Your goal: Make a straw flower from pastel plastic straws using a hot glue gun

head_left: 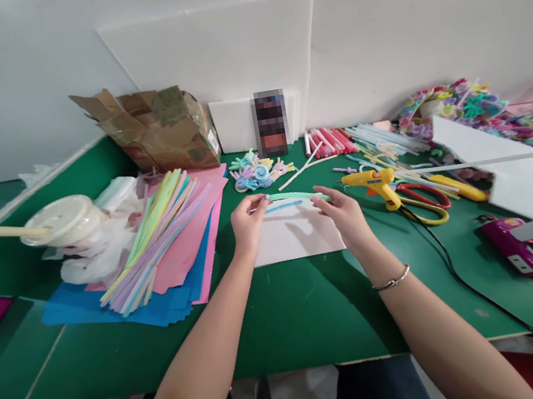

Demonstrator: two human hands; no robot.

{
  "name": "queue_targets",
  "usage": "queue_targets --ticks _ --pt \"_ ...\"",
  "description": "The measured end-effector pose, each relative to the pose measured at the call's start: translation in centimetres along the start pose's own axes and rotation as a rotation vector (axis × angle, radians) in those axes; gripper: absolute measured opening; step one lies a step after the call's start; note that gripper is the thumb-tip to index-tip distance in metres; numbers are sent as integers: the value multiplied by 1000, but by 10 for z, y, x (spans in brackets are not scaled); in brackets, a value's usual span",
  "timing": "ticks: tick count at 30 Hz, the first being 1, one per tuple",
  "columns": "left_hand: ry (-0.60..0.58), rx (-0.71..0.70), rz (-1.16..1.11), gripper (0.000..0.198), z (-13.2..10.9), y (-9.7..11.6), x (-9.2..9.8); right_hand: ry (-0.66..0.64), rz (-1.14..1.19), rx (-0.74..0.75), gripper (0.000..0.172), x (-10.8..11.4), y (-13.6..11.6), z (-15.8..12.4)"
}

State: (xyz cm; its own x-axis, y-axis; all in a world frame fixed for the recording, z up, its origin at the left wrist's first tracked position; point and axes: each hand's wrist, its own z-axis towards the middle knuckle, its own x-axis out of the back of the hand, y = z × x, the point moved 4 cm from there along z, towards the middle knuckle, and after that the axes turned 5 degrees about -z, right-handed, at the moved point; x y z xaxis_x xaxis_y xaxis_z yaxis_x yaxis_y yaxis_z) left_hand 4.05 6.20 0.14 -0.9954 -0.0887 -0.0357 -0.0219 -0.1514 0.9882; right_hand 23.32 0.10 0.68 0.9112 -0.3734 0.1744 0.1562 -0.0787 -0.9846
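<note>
A pale green pipe cleaner (295,194) is stretched between my two hands, bowed slightly upward. My left hand (250,222) pinches its left end between thumb and fingertips. At the other end, my right hand (342,213) grips it with thumb and fingers closed. Just under it a blue pipe cleaner (284,206) shows; whether it lies on the sheet or is held, I cannot tell. Both hands are over a white sheet (298,238) on the green table (309,314). Behind them sits a pile of pastel curled pipe-cleaner pieces (256,171).
Loose pastel pipe cleaners (157,244) lie on pink and blue sheets at left, near a lidded white cup (65,221). To the right are a yellow glue gun (373,186) with a black cord, scissors (424,205) and a purple box (527,246). A cardboard box (159,132) stands behind.
</note>
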Motion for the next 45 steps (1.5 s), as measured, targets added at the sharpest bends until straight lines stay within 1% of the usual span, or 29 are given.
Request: queue_targets --ticks 1,4,5,7,10,12,15,19,22,25,27,30,32,34,37,40,42,45 --pt "16 -2 -6 14 0 0 1 -20 73 -48 47 -2 3 0" --pt "86 -21 -36 17 -1 2 4 -24 259 -181 56 -5 10 0" --pt "102 -26 -48 17 -1 3 6 -34 290 -208 57 -6 11 -1" --pt "103 -25 -60 18 0 3 6 -84 293 -215 54 -8 10 -1" --pt "48 -14 -38 15 -1 3 2 -174 240 -174 48 -10 7 -3" --pt "11 -20 -2 13 -3 3 -2 -188 228 -152 47 -11 5 -3" --pt "-63 -32 36 11 -7 3 -9 -172 226 -128 42 -11 5 -3" --pt "-209 -39 73 8 -14 5 -19 -145 249 -145 37 -13 6 -3" --pt "-309 -81 115 15 -18 9 -23 -114 318 -163 38 -12 4 -2" --pt "-337 -137 151 23 -18 11 -23 -100 358 -167 37 -9 1 -2" --pt "-315 -218 217 21 -19 14 -21 -94 368 -172 34 -8 -1 -2" --pt "-273 -415 445 18 -22 22 -19 -74 389 -214 29 -7 -1 -3" --pt "-283 -552 615 18 -26 27 -20 -60 411 -249 26 -8 -1 -3" --pt "-317 -678 719 16 -31 30 -23 -57 431 -272 24 -8 0 -4" --pt "-324 -847 760 12 -37 34 -24 -81 431 -277 25 -10 -1 -4" --pt "-283 -984 739 13 -39 38 -23 -100 434 -292 27 -11 -2 -6" --pt "-251 -1036 719 13 -39 39 -22 -108 447 -310 28 -12 -3 -7" --pt "-222 -1035 726 14 -37 39 -21 -118 456 -315 31 -13 -5 -8"
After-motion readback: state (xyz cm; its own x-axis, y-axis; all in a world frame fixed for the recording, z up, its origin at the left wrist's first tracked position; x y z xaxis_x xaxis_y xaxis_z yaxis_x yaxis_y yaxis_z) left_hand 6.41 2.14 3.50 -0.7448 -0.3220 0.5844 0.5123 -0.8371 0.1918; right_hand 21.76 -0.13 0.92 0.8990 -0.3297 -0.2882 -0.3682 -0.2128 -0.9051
